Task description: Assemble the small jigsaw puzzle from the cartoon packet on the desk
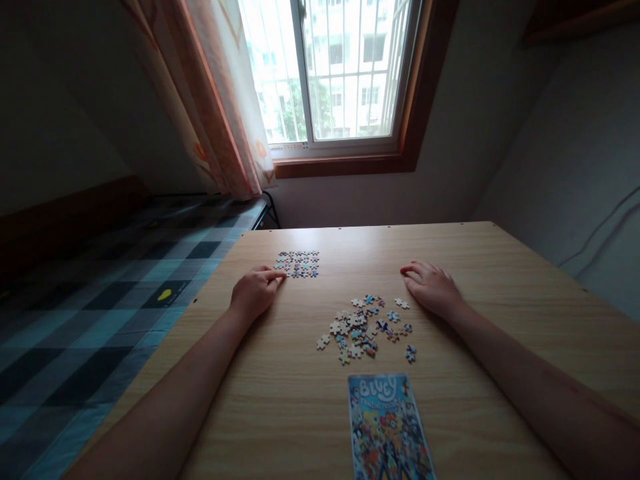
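Observation:
My left hand [254,292] is at the left of the table, its index finger stretched out and the others curled in. Its fingertip is on a jigsaw piece at the near-left corner of a block of jigsaw pieces [305,263] laid in rows. My right hand [431,288] rests on the table with its fingers loosely extended, and I see nothing in it. Nearby, in front of it, lies a loose pile of jigsaw pieces [356,321], some face up in colour and some showing pale backs.
Closest to me lies a colourful picture card or box marked "Bluey" [383,427] on the wooden table [280,400]. A bed with a checked cover [165,267] borders the table's left side. Beyond stand a curtain [210,100] and a barred window [345,73].

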Motion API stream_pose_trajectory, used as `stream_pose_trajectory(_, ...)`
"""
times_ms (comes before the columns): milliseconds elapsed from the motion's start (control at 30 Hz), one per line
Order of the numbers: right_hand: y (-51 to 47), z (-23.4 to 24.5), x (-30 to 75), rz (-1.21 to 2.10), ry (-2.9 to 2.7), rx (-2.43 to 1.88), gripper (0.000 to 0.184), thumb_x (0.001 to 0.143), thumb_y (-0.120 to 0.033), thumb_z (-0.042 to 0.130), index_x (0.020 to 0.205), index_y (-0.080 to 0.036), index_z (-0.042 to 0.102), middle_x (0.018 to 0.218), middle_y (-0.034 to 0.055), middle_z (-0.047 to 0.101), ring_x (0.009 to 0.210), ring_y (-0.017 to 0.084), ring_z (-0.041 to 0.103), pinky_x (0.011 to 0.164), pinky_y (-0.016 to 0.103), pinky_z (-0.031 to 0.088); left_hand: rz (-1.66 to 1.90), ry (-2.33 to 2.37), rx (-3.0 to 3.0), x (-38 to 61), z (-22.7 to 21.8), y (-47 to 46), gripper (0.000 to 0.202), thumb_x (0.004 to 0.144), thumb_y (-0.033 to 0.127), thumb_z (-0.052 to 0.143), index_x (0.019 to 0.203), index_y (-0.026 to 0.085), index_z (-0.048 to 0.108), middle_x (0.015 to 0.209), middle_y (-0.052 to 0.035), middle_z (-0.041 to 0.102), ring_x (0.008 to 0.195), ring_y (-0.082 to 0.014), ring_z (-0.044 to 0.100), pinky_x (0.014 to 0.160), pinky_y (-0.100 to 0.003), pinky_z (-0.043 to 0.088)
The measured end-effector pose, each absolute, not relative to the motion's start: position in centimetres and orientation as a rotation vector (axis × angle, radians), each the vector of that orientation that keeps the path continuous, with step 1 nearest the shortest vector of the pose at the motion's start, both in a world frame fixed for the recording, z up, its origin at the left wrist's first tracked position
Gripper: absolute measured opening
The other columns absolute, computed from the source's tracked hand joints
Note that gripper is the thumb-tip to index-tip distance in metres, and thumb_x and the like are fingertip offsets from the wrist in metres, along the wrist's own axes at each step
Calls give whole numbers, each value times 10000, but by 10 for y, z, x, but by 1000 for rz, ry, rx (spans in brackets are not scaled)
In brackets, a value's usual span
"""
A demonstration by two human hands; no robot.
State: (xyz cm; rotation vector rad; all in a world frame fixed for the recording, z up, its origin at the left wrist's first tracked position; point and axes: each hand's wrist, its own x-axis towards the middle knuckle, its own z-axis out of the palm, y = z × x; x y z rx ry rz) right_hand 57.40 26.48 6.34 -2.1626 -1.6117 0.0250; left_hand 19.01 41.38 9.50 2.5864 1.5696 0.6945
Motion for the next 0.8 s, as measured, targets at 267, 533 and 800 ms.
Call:
stream_pose_trajectory(267,262,78,571,133,-1549,-2109,330,884,-293,523,1163,-216,682,1303,71,632,1232,232,551,1059,366,396,712,1553,2594,190,92,418,307,882,371,520,978,285,799,1022,-20,719,922,-202,649,813,-288,507)
stream_pose_trajectory(533,200,174,526,468,-2164,-2157,148,812,-328,645,846,-241,760,791,44,716,697,181,628,643,279,423,876,1561,2539,190,94,420,363,835,241,456,980,232,789,1028,-47,725,955,-219,649,913,-311,502)
stream_pose_trajectory(800,182,164,488,391,-2387,-2211,71,717,-268,718,710,-197,720,767,87,701,727,218,654,667,302,486,979,1646,2465,195,98,415,353,821,215,452,977,190,768,1012,-67,727,931,-237,654,900,-325,496)
